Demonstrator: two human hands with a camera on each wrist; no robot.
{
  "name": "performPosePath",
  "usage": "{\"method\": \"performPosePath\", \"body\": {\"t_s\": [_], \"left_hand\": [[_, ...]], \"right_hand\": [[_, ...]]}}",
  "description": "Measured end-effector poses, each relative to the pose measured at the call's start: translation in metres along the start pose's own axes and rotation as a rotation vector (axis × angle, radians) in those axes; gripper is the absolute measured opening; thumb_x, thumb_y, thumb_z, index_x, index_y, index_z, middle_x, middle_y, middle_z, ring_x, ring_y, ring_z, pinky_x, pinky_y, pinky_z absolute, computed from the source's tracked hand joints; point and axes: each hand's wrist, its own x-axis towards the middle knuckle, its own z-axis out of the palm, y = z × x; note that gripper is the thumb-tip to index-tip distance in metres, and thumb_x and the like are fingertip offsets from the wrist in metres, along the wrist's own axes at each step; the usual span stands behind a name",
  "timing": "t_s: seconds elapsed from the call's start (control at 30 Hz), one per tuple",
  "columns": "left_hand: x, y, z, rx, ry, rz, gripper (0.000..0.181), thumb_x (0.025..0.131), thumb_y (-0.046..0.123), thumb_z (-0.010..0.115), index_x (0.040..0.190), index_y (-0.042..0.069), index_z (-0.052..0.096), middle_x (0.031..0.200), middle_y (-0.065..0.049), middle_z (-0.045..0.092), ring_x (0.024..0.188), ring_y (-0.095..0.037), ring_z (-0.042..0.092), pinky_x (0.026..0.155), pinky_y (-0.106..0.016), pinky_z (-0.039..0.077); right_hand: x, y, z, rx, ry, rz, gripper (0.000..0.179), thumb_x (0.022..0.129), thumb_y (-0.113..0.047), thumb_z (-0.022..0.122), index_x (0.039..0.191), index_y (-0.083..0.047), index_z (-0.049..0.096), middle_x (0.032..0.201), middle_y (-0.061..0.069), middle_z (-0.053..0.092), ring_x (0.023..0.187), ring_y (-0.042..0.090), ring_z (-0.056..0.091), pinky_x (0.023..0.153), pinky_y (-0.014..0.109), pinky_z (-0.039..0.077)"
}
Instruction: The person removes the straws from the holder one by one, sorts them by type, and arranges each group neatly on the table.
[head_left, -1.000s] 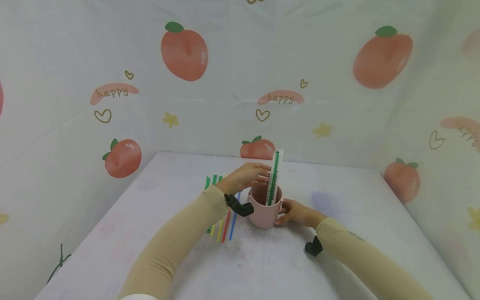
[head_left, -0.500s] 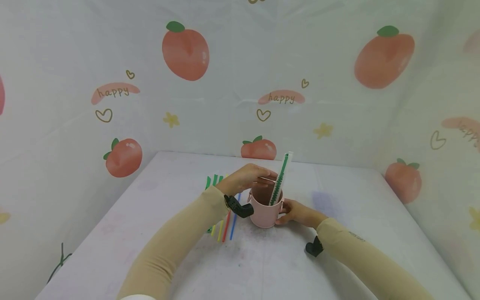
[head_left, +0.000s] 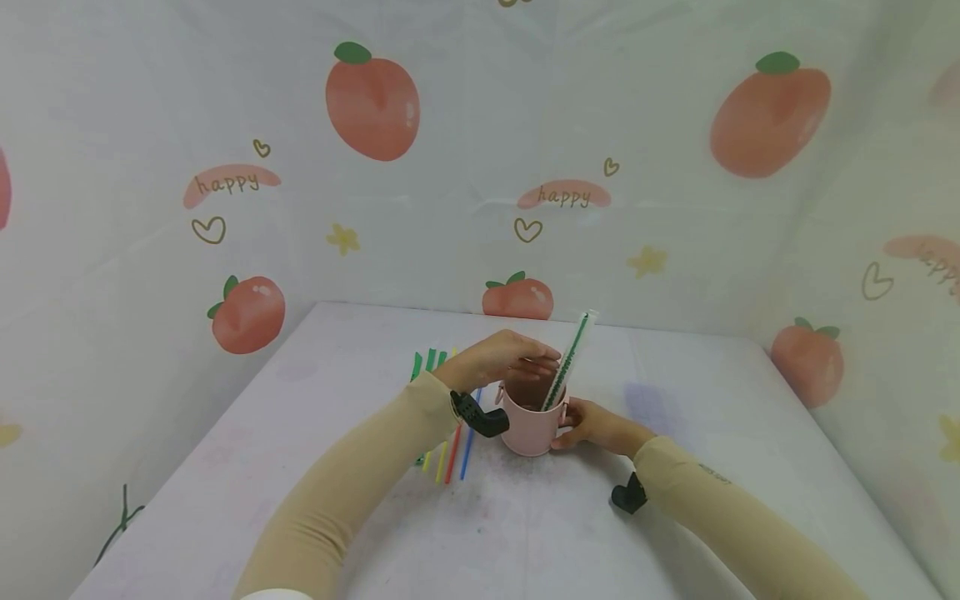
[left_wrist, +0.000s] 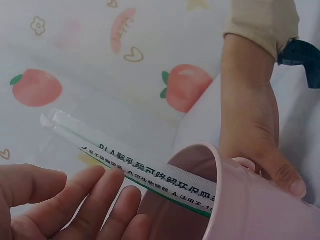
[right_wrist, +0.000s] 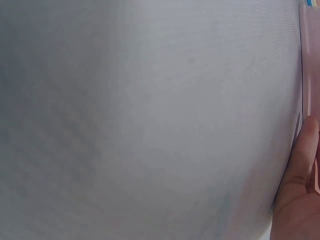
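A pink bucket with small side handles stands upright on the table. A drinking straw in a printed clear wrapper with a green stripe leans in it, tilted to the right against the rim. My left hand hovers over the bucket's mouth, fingers loosely extended beside the straw; in the left wrist view these fingers do not grip it. My right hand holds the bucket's right side, its thumb along the wall. The right wrist view shows only part of this hand at the bucket's edge.
Left of the bucket, partly under my left forearm, several straws lie side by side: green-striped ones, yellow ones, a red one and a blue one. A fruit-print curtain hangs behind the white table.
The wrapped straw has tipped from nearly upright to leaning right in the bucket. My left hand has shifted slightly right; the right hand and bucket have stayed put.
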Motion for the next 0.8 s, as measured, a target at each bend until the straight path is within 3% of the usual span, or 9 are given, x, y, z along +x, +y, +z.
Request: {"method": "performPosePath", "body": {"t_s": [0.3,0.8], "left_hand": [[-0.0003,0.0008,0.0013,-0.003,-0.038,-0.012,0.032,0.101,0.015,0.05,0.124,-0.002,0.063,0.121,-0.015,0.067,0.111,-0.023,0.064,0.098,-0.032,0.051],[-0.0022,0.0032,-0.005,0.005,-0.037,-0.009,0.032,0.099,0.015,0.052,0.125,-0.002,0.062,0.122,-0.017,0.066,0.115,-0.026,0.062,0.099,-0.034,0.05]], "right_hand": [[-0.0008,-0.0012,0.0012,-0.024,0.001,-0.008,0.064,0.081,-0.009,0.078,0.135,0.004,0.045,0.125,0.012,0.058,0.115,0.023,0.052,0.105,0.041,0.037],[0.0018,0.0016,-0.0009,-0.029,-0.008,-0.022,0.066,0.081,-0.008,0.077,0.136,0.005,0.044,0.124,0.013,0.06,0.113,0.021,0.055,0.105,0.04,0.038]]}}
